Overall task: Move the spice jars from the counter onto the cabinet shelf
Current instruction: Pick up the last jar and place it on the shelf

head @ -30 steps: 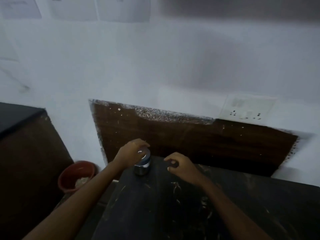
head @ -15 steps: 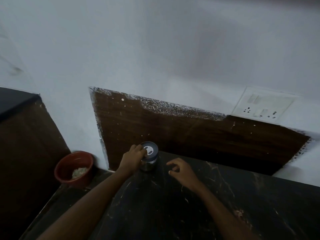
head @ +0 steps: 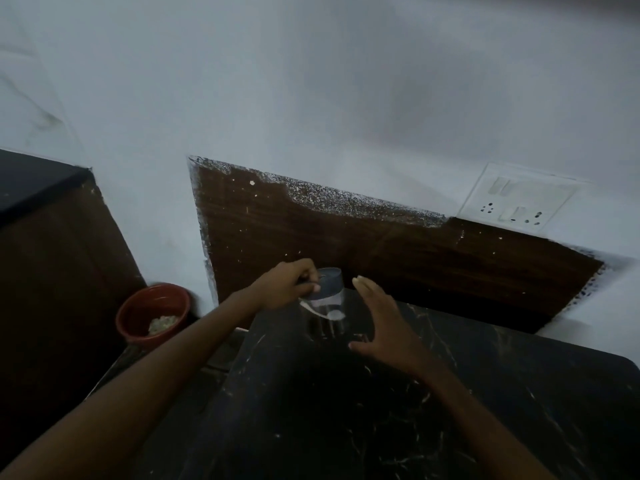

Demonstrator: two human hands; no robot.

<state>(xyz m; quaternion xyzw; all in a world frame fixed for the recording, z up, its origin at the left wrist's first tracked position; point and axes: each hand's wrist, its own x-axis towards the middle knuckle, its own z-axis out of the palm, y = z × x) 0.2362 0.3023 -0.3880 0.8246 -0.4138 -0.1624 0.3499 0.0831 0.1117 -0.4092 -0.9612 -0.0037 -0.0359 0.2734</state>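
A glass spice jar (head: 327, 304) with a dark grey lid is tilted just above the far left corner of the black marble counter (head: 398, 410). My left hand (head: 284, 284) grips it by the lid from the left. To the jar's right, my right hand (head: 382, 320) is spread with straight fingers, its palm facing the glass and its thumb low by the jar's base; whether it touches the jar is unclear. No cabinet shelf is in view.
A brown wooden panel (head: 381, 251) backs the counter against the white wall. A white socket plate (head: 516, 202) sits at the upper right. A red bucket (head: 152, 315) with something pale inside stands on the floor to the left, beside a dark cabinet (head: 52, 254).
The jar has tipped and risen off the counter in my left hand. My right hand has uncurled and moved up beside the jar. The camera has dipped closer.
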